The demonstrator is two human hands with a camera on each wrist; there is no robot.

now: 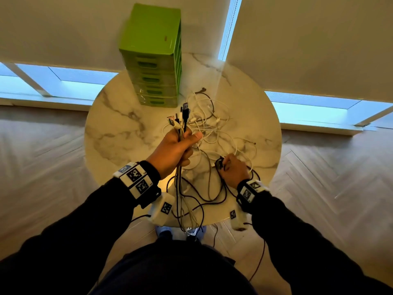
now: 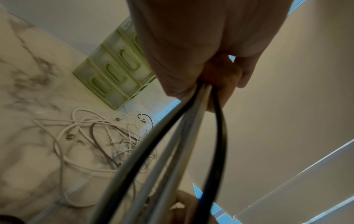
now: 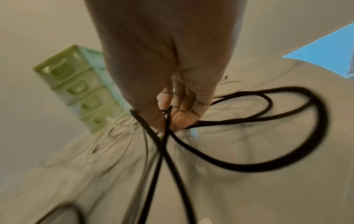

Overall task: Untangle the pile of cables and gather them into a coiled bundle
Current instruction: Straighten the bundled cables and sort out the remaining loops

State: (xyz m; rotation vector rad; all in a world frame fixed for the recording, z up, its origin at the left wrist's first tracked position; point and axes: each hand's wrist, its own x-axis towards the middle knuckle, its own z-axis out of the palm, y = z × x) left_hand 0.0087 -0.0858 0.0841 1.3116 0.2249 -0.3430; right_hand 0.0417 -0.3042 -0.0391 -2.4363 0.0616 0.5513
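Observation:
My left hand (image 1: 177,149) is raised over the round marble table (image 1: 119,128) and grips a bundle of cables (image 1: 180,122) upright, plug ends sticking out above the fist. The strands hang down below the fist (image 2: 193,121) toward the table's near edge. A tangle of white and dark cables (image 1: 212,122) lies on the table beyond the hands; it also shows in the left wrist view (image 2: 95,136). My right hand (image 1: 232,169) is low at the table's near right and pinches a black cable (image 3: 268,165) that loops out to the right of my fingers (image 3: 182,115).
A green plastic drawer unit (image 1: 155,60) stands at the back of the table, just behind the tangle. Wood floor surrounds the table. Low windows run along the wall behind. Black cable loops hang over the table's near edge (image 1: 204,201).

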